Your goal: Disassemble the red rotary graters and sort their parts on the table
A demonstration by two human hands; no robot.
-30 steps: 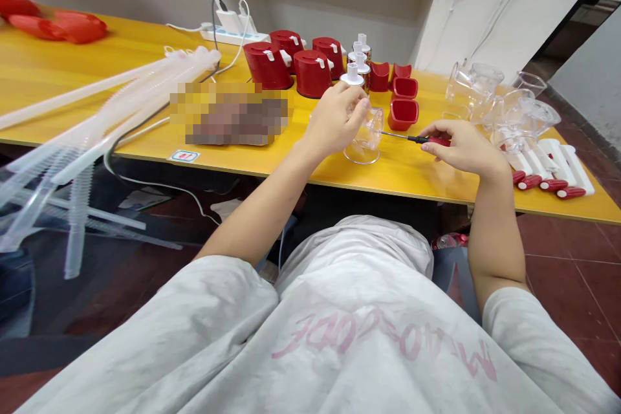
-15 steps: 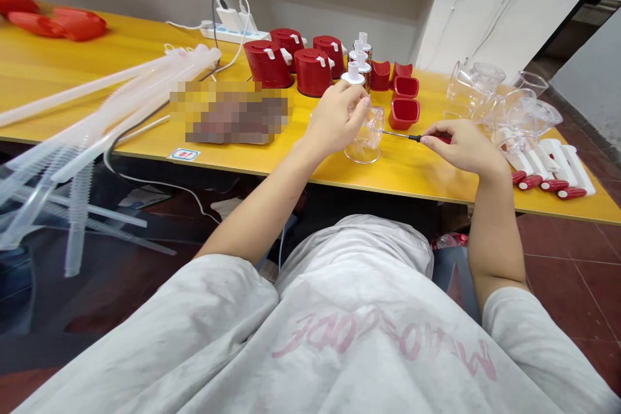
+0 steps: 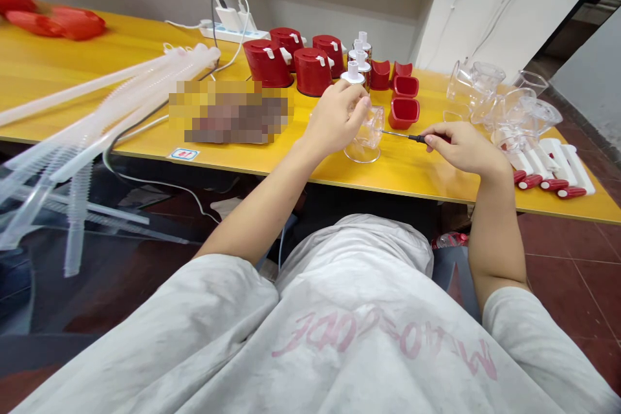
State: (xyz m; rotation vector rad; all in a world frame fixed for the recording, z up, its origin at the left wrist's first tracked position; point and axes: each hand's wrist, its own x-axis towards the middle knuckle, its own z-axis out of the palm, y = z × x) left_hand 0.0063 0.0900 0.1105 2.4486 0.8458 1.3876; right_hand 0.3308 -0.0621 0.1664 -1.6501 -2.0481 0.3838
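Note:
On the yellow table, close to its front edge, my left hand [image 3: 337, 115] grips a clear plastic part [image 3: 367, 142] with a round rim from above. My fingers hide its upper left portion. My right hand [image 3: 458, 145] is closed round the handle of a screwdriver [image 3: 414, 138]. The shaft lies about level and points left, its tip touching the right side of the clear part. Beyond my left hand stand several white-topped cylinders [image 3: 353, 72] and open red plastic cups [image 3: 404, 114].
Several red housings [image 3: 314, 72] stand behind, near a power strip [image 3: 233, 32]. Clear corrugated tubes [image 3: 111, 103] hang over the front edge at left. More clear parts [image 3: 514, 110] and white pieces with red handles [image 3: 553, 168] lie at right. A blurred-out patch [image 3: 233, 113] covers something left.
The fingers of my right hand have shifted their grip on the screwdriver handle. My left hand and the clear part have stayed in place.

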